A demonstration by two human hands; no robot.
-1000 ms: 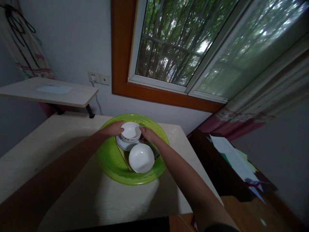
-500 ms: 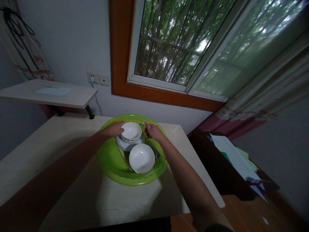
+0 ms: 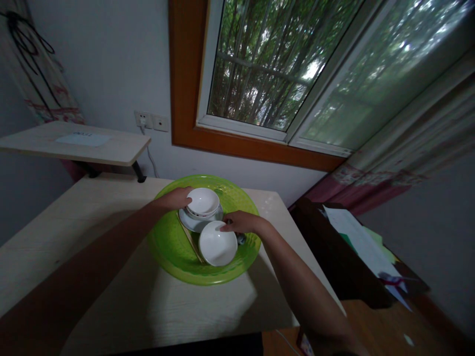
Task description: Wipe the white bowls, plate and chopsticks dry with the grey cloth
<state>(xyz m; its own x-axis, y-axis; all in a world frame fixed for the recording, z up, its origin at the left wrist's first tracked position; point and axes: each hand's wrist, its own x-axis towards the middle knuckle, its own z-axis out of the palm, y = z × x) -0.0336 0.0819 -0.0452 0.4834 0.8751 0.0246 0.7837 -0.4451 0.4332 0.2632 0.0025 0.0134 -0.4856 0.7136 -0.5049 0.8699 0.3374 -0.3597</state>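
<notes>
A round green plastic basin [image 3: 166, 259] holds white dishes. My left hand [image 3: 178, 199] grips the rim of the upper white bowl [image 3: 204, 201], thumb inside and fingers outside. That bowl sits in a stack on a white plate [image 3: 190, 221]. Nearer to me, a second white bowl [image 3: 218, 245] rests in the basin. My right hand [image 3: 237, 222] is at its back right rim, with the thumb over the edge and the other fingers partly hidden behind. A pair of chopsticks [image 3: 189, 237] lies left of this bowl. Partly covered by the right hand is a small dark object [image 3: 241, 239] that I cannot make out.
The basin stands on a pale wooden table [image 3: 111, 237]. At back left is a raised shelf [image 3: 122, 152] with a paper [image 3: 83, 139] on it. Behind are a wall socket [image 3: 143, 119] and a window [image 3: 267, 74]. Papers [image 3: 359, 240] lie on dark furniture at right.
My right hand has moved toward me, from beside the bowl stack to the rim of the nearer bowl. My left hand stays on the upper bowl.
</notes>
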